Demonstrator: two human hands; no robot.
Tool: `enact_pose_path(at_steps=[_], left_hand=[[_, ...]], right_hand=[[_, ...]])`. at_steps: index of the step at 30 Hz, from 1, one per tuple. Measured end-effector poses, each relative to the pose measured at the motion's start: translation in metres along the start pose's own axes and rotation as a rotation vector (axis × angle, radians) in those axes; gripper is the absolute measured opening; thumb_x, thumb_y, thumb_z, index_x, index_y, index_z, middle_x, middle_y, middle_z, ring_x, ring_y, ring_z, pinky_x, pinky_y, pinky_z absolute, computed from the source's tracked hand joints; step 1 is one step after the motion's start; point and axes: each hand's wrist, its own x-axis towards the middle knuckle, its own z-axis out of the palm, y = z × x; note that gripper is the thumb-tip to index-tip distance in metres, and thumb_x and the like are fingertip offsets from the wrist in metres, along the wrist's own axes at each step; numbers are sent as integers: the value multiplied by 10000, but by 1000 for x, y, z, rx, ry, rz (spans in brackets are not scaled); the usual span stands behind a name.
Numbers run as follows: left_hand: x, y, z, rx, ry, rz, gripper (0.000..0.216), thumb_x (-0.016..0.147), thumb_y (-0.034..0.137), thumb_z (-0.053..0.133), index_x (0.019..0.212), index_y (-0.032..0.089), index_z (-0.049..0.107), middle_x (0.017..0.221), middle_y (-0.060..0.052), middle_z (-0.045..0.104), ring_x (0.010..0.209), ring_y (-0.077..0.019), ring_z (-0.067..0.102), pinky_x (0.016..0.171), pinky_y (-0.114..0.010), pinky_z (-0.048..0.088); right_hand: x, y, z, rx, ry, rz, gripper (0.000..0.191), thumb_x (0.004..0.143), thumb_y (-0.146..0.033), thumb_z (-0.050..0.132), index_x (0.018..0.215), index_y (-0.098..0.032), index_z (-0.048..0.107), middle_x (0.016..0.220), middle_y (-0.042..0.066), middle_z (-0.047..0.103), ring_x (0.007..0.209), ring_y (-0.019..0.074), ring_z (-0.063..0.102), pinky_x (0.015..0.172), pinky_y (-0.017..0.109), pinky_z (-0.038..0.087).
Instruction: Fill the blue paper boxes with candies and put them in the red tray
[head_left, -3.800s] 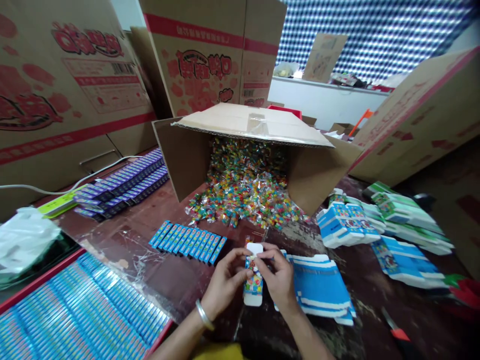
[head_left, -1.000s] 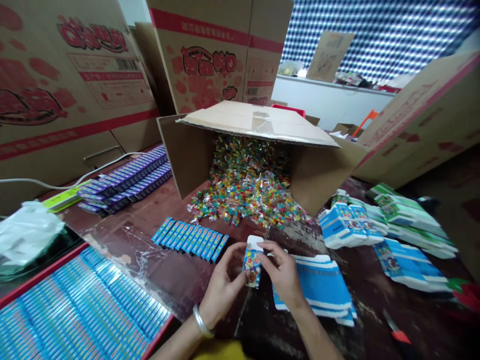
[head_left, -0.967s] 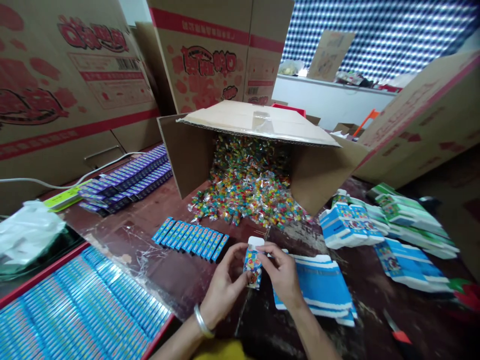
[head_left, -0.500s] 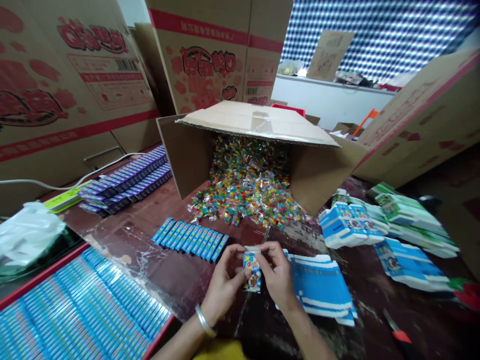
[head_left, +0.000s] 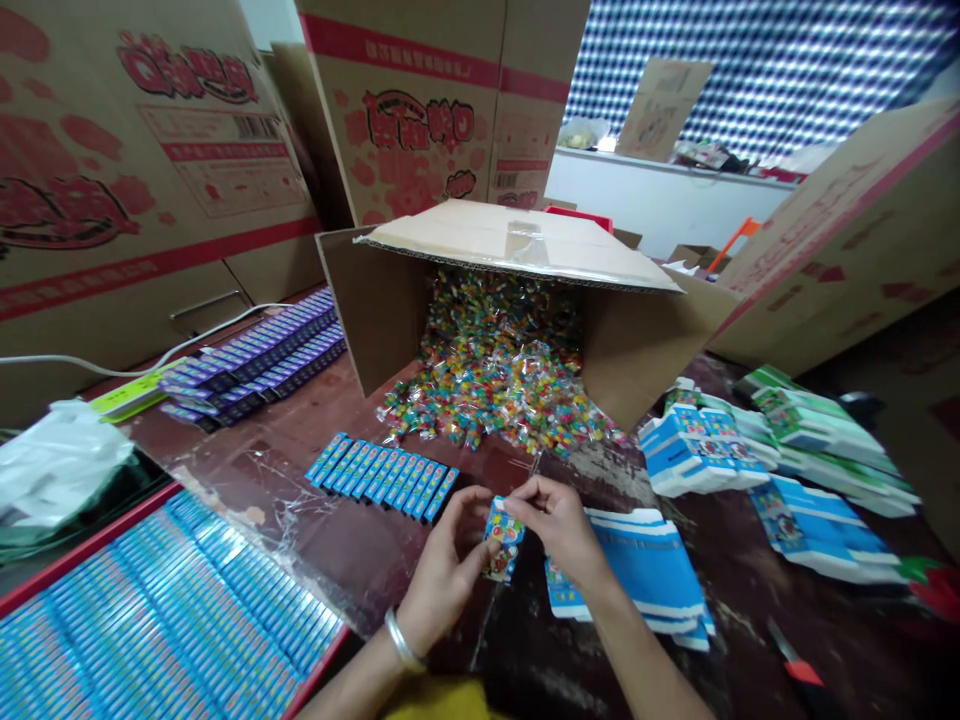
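Observation:
Just above the table, a small blue printed candy box (head_left: pixel 504 548) stands upright between my hands. My left hand (head_left: pixel 444 565) grips its left side, the thumb across its printed front. At the box's top, the thumb and fingers of my right hand (head_left: pixel 561 528) pinch the white flap end. Flat blue unfolded cartons (head_left: pixel 645 565) lie in a stack under and beside my right forearm. To the left of my left hand runs a row of finished-looking blue boxes (head_left: pixel 382 478). Small clear bags of colourful candies (head_left: pixel 502 390) spill from a cardboard carton (head_left: pixel 525 235) lying on its side.
A red-rimmed tray (head_left: pixel 169 490) packed with blue boxes occupies the lower left. Purple boxes (head_left: pixel 255 360) are stacked behind it, near a white plastic bag (head_left: pixel 64 455). On the right lie more blue cartons (head_left: pixel 697 455), green cartons (head_left: pixel 817 425) and a utility knife (head_left: pixel 799 670).
The box has tilted slightly, its top leaning right. My right hand has shifted a little right at the flap, while my left hand keeps its grip.

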Motion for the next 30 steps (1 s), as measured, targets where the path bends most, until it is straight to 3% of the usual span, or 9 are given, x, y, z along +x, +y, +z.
enact_pose_path(at_steps=[7,10,13,15,18,21,23,26,30], left_hand=[[2,5,-4,42,-73,-1,445,825,177,580,1258,226,493,1240,-76,570,1104,-233,551,938,-329,440],[2,2,-5,7,-83,-28,383,836,198,571,1215,214,519,1182,-72,604,1059,-229,576,900,-320,457],[2,-1,-8,18,-73,-39,311,839,226,565,1149,206,539,1100,-65,635,982,-221,603,836,-307,479],[4,-2,-11,150,-33,4,284,837,220,558,1121,216,557,1092,-61,639,978,-222,601,842,-310,468],[12,-2,-21,565,46,135,244,835,215,551,1071,250,602,1065,-55,646,990,-240,583,876,-333,431],[29,-4,-32,1017,61,235,226,859,228,513,1061,243,614,989,-75,637,944,-255,567,854,-357,423],[41,-8,-37,1226,76,250,219,870,222,491,1052,216,613,951,-82,611,918,-248,557,824,-347,436],[55,-14,-40,1347,122,234,216,872,194,479,1042,198,612,919,-77,567,899,-236,544,786,-327,450],[53,-20,-28,1358,182,237,436,853,240,537,1282,219,466,1016,-88,515,984,-261,505,793,-344,459]], right_hand=[[0,-3,-3,-61,-2,-58,266,791,-406,643,669,-171,616,637,-11,616,604,137,551,599,246,443],[-9,-9,3,-190,35,-180,261,858,-368,567,681,-181,611,715,14,633,694,156,580,671,261,460],[-16,-10,3,-250,-29,-236,227,889,-347,520,785,-199,658,875,45,657,825,176,615,730,270,488],[-18,-8,-4,-275,-65,-232,195,877,-349,539,918,-222,681,1025,61,643,910,187,617,732,268,507],[-16,-1,-21,-314,61,-196,269,865,-358,547,1089,-241,639,1119,76,616,953,203,612,697,270,526],[-12,7,-43,-405,223,-176,232,875,-348,518,1004,-216,658,1060,86,640,945,222,614,723,300,524],[-9,12,-55,-497,256,-192,205,879,-329,508,929,-210,668,1043,81,647,968,229,606,796,329,505],[-8,21,-66,-644,244,-192,203,889,-300,485,898,-210,667,1017,70,653,965,226,605,863,356,472],[-8,35,-70,-895,154,-173,217,873,-268,497,949,-218,694,1093,90,633,1040,263,565,917,405,442]])
